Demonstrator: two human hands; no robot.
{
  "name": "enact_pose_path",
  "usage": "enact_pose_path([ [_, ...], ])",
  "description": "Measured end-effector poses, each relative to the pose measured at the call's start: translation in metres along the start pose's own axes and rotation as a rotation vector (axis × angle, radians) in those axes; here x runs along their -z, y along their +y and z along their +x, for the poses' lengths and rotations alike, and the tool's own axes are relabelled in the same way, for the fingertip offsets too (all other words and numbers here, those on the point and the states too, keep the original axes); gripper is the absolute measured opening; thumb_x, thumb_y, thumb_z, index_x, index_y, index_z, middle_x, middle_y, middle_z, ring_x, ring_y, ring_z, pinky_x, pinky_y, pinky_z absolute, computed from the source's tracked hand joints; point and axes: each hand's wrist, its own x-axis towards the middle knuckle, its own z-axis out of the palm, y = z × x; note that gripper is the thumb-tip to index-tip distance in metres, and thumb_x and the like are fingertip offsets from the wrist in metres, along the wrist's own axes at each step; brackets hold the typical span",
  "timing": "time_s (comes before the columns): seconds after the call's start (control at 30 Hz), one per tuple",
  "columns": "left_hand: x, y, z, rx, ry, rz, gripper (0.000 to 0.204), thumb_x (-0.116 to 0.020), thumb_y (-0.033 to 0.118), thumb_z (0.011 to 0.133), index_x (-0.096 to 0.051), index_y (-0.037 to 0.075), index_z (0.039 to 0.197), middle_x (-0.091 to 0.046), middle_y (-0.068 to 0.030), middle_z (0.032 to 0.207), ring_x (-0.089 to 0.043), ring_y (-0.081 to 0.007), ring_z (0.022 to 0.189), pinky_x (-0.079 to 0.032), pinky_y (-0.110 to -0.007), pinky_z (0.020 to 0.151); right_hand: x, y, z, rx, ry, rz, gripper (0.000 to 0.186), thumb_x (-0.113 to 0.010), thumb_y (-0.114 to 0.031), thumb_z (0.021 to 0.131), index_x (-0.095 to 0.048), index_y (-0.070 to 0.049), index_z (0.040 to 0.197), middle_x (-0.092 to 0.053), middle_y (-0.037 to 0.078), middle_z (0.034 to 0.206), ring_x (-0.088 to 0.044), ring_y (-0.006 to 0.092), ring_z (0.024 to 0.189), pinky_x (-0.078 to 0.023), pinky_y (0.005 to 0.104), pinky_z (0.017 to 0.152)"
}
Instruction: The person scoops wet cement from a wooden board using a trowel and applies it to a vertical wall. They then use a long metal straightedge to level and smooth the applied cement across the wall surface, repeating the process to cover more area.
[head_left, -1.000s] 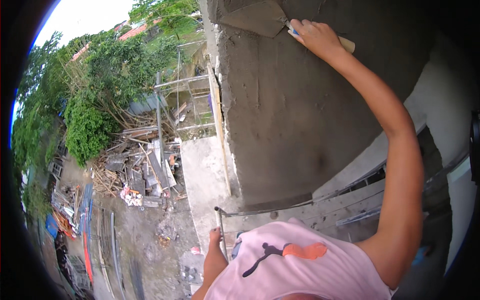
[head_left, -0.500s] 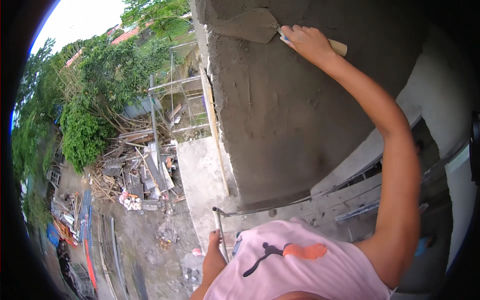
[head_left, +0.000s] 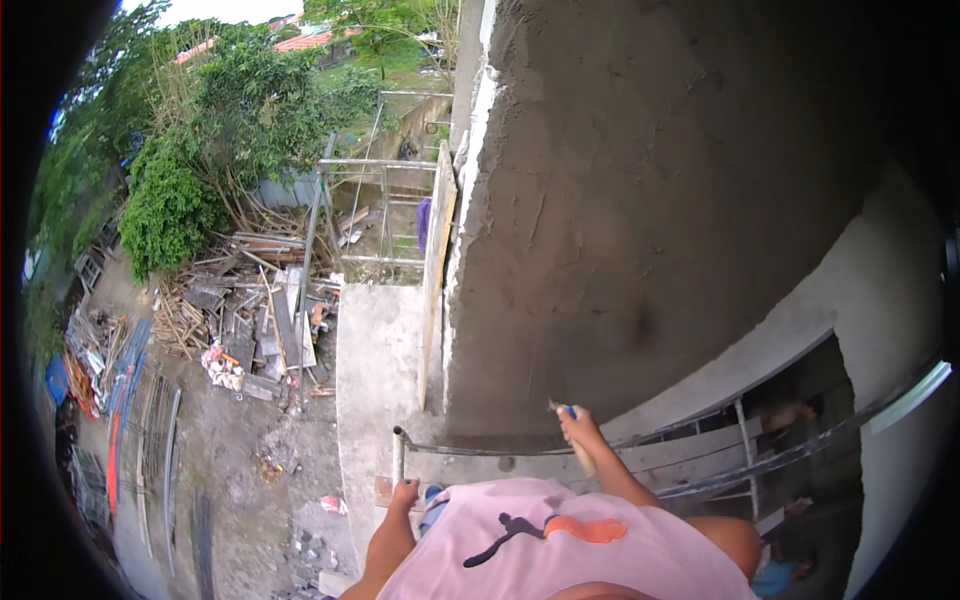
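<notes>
My right hand is closed on the pale handle of a trowel, low in front of the freshly plastered grey wall; I cannot make out the trowel's blade clearly. My left hand grips an upright metal post beside the wall's lower left corner. A long board stands along the wall's left edge. The wet plaster shows rough streaks and ridges toward its upper part.
Metal scaffold railings and planks lie below me. Partly hidden at the lower right is another person. Far below on the left are piles of scrap timber and long pipes, with trees behind.
My right hand has dropped from high on the wall to low near my body, bringing the trowel with it. The view has shifted, and my left hand is still on the post.
</notes>
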Motion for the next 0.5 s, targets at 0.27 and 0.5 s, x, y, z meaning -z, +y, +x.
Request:
enact_pose_path([
  [0.27,-0.015,0.121,-0.012,-0.367,-0.545,0.307,0.055,-0.051,0.047,0.092,-0.066,-0.005,0.104,-0.07,-0.0168,0.091,-0.066,-0.0213,0.089,-0.05,-0.032,0.082,-0.049,-0.03,-0.023,0.195,0.04,-0.198,0.032,-0.059,-0.033,0.087,-0.054,-0.003,0.096,-0.061,0.015,0.066,-0.063,0.0274,0.058,-0.049,0.0381,0.056],
  [0.5,-0.069,0.338,-0.187,-0.597,-0.859,-0.538,0.049,-0.038,0.042,0.1,-0.046,0.002,0.127,-0.056,-0.0112,0.121,-0.053,-0.0188,0.113,-0.044,-0.032,0.092,-0.032,-0.131,-0.072,0.587,0.108,-0.334,0.046,-0.061,-0.023,0.085,-0.046,-0.006,0.125,-0.062,0.023,0.103,-0.059,0.0431,0.098,-0.048,0.0459,0.08],
])
